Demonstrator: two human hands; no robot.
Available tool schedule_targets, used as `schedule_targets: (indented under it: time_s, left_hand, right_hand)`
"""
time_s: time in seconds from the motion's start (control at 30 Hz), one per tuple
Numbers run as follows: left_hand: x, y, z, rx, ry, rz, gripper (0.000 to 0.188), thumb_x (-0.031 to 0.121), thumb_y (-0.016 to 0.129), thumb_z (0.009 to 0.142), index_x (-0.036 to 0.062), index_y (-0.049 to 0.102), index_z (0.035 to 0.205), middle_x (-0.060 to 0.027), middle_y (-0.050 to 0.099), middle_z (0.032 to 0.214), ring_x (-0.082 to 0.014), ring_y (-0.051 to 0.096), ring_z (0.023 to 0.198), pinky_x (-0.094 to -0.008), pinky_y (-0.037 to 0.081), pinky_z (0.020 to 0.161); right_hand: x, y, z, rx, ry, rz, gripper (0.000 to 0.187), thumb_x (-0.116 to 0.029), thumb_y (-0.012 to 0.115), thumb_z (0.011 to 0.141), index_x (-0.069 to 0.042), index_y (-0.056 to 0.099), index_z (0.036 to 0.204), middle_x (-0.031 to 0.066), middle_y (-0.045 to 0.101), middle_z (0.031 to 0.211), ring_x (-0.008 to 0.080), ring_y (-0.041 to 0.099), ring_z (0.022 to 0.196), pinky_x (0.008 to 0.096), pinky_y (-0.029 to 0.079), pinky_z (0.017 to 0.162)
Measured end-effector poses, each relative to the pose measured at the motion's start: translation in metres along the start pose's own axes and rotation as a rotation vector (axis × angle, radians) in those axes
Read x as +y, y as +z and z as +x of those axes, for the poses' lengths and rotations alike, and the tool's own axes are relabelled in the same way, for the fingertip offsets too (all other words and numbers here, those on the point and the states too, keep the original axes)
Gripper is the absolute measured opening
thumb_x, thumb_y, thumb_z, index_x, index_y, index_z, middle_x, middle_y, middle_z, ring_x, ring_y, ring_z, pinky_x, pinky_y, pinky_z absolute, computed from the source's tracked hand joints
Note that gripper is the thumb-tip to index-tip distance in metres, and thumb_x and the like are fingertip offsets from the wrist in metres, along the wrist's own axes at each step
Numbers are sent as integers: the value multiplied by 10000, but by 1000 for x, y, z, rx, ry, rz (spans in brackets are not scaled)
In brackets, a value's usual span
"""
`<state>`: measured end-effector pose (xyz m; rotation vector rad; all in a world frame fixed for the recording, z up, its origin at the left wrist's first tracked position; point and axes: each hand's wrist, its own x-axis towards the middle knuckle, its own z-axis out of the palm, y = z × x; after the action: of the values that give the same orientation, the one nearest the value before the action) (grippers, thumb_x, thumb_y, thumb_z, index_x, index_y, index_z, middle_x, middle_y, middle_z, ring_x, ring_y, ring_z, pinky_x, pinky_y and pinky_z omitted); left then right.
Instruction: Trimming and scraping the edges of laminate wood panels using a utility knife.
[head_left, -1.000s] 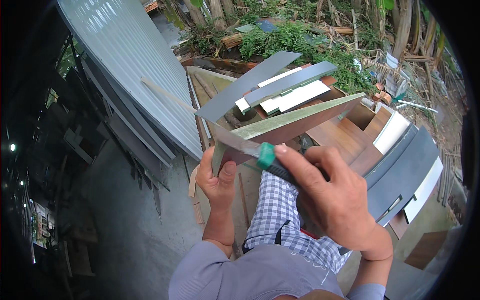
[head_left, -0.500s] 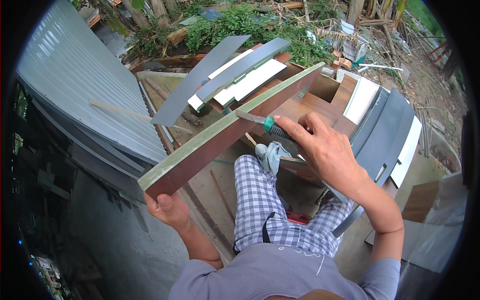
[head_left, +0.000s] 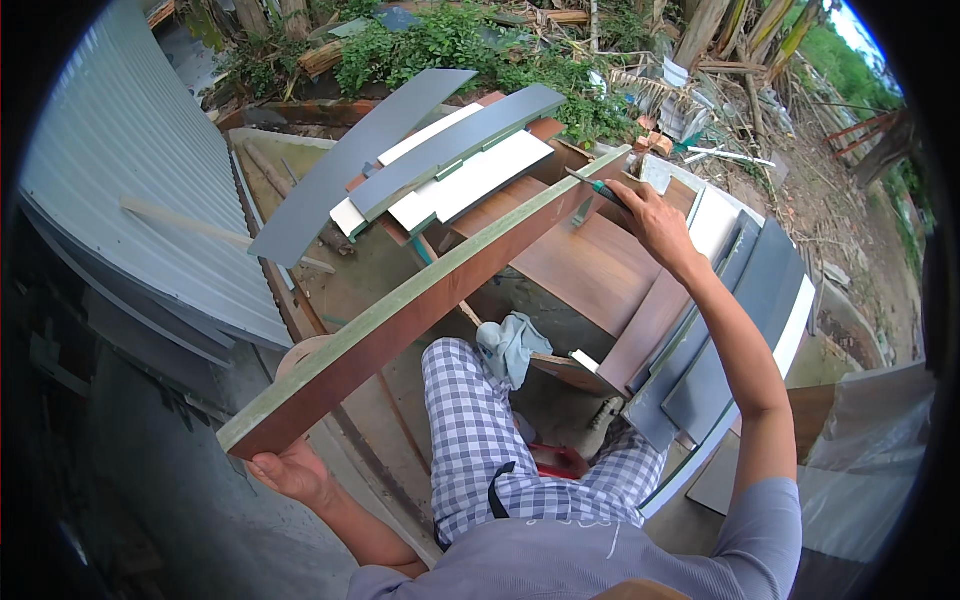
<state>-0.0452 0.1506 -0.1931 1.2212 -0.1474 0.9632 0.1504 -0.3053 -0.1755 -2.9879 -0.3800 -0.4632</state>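
Presently, your left hand [head_left: 297,474], half-curled, holds the board [head_left: 430,310] at eight o'clock; your right hand [head_left: 657,225], fingers curled, grips the green-collared tool [head_left: 603,188] at two, apparently touching the board.

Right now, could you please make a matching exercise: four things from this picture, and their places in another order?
1. long brown board with greenish edge
2. bladed tool with green-and-dark handle
3. crumpled pale-blue cloth
4. pale corrugated sheet

A. beside the checked trousers' left knee
B. in the right hand
C. at the picture's left side
D. near end in the left hand

Pairs: 1-D; 2-B; 3-A; 4-C
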Motion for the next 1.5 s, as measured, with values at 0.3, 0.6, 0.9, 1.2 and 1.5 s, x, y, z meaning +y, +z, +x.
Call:
schedule_targets:
  time_s: [0.3,0.6,0.9,1.2,1.5]
  left_hand:
    - [-31,-40,3,30,-28,-28,540,460,525,858,42,487,1197,-82,566,1129,-208,551,1017,-383,430,903]
    - [-65,-52,10,124,-229,-84,520,409,435,917,41,394,1283,-101,497,1223,-207,490,1113,-378,411,951]
    - [-82,-67,1,120,-314,-132,516,396,399,934,51,349,1315,-118,468,1260,-212,487,1123,-383,395,969]
    - [-75,-61,-2,93,-324,-163,513,384,403,934,54,341,1322,-129,450,1282,-229,488,1131,-408,383,988]
    - [-15,-15,30,100,-227,39,419,266,463,923,-20,431,1228,-137,547,1119,-197,568,984,-334,457,868]
  right_hand:
    - [120,95,50,58,265,-141,399,-197,469,874,-262,426,1265,161,535,894,359,603,753,465,494,638]
    - [107,121,94,177,730,712,432,-143,454,852,-68,394,1274,97,560,713,180,586,596,326,489,497]
    - [108,136,71,-123,738,803,452,-104,446,843,-112,386,1291,75,519,661,151,532,514,303,488,429]
    - [109,139,32,-489,691,221,461,-103,429,833,-133,399,1293,192,624,803,235,624,579,333,520,457]
    - [51,23,38,-85,402,403,481,-162,458,846,-115,348,1313,259,569,1031,394,566,932,451,422,801]
